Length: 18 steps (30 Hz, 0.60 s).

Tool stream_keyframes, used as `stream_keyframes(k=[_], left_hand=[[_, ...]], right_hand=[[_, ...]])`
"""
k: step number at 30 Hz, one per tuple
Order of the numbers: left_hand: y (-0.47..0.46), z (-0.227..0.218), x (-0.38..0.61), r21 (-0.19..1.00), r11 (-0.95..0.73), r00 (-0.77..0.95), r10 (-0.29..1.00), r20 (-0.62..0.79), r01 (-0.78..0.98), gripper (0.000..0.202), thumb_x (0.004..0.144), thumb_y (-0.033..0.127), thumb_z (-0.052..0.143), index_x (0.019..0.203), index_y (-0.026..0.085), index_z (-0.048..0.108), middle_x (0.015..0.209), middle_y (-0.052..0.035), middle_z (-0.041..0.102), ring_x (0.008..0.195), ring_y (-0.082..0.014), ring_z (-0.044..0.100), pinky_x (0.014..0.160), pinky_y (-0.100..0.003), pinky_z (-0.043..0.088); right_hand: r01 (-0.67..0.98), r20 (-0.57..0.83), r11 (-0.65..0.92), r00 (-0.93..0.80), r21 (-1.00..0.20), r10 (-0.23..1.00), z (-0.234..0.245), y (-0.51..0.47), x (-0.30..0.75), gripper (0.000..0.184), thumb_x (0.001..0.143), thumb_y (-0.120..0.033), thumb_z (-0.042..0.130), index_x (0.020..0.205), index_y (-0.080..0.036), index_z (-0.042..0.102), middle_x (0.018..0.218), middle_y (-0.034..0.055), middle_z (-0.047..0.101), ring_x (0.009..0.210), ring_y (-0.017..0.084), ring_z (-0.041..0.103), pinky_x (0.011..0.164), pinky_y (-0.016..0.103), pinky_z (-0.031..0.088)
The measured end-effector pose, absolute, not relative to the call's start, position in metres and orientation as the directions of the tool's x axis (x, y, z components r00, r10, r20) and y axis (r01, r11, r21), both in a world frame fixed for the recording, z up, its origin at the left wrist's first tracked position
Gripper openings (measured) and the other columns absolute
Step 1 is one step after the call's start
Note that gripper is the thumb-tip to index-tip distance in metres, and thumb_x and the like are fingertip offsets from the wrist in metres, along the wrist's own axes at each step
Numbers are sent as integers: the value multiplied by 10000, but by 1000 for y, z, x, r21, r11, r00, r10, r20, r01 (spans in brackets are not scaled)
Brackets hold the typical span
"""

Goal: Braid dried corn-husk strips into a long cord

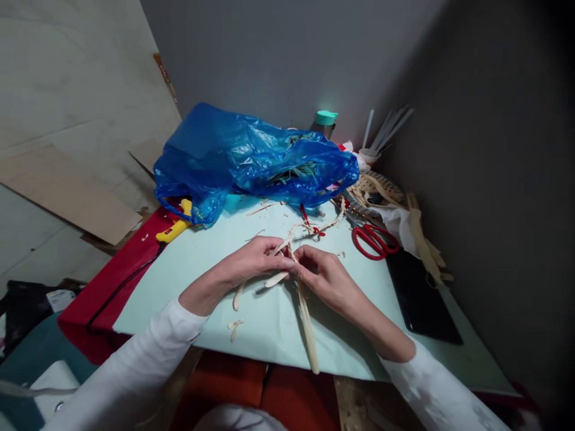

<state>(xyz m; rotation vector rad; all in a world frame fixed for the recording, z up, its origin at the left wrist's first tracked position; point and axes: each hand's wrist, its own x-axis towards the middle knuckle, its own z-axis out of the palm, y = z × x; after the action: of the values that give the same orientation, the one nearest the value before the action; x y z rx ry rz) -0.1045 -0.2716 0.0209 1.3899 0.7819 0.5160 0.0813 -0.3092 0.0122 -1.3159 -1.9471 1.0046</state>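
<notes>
Over the middle of the table, my left hand (260,261) pinches a braid of pale dried plant fibre (291,236) between thumb and fingers. My right hand (321,272) grips the same braid from the other side, its fingertips meeting the left ones. From my fingers the finished plait runs away in a loose curve toward the back right, near some red cord (314,230). One long flat strand (308,335) hangs down toward the front edge, and shorter ends stick out to the left. Where the strands cross is partly hidden by my fingers.
A blue plastic bag (211,149) lies along the back. A yellow glue gun (175,229) with a black cord is at the left. Red-handled scissors (375,241), a black flat tablet-like object (420,299) and a woven basket (386,185) with fibre strips are at the right.
</notes>
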Motion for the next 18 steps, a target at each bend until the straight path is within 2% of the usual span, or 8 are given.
stream_keyframes(k=[2,6,11,18], left_hand=[[-272,18,-103,981,167,665,723,-190,99,217,723,288,696,853,132,620,738,-10,599,648,-103,523,600,-230,372],[-271,12,-104,975,200,645,734,-213,95,247,673,187,703,899,143,614,733,-9,619,634,-109,548,576,-227,367],[-272,16,-105,980,194,652,739,-168,32,174,698,115,642,860,150,592,784,-45,675,741,-143,610,695,-256,425],[-290,30,-112,982,186,658,735,-164,36,177,729,144,662,878,160,566,735,-35,676,665,-115,552,625,-227,392]], right_hand=[[484,66,254,-370,-837,926,11,-311,81,247,919,-371,505,775,-174,541,701,-1,559,643,135,484,615,255,336],[385,68,214,-359,-898,931,7,-311,81,260,931,-403,491,779,-193,512,660,-27,493,607,120,419,586,248,310],[99,-38,2,-396,-995,917,8,-312,78,264,922,-445,494,836,-199,530,728,-17,538,588,107,398,547,236,297],[-81,-143,-209,-497,-974,856,21,-322,75,249,886,-440,555,864,-191,554,752,-8,569,551,90,352,501,231,223]])
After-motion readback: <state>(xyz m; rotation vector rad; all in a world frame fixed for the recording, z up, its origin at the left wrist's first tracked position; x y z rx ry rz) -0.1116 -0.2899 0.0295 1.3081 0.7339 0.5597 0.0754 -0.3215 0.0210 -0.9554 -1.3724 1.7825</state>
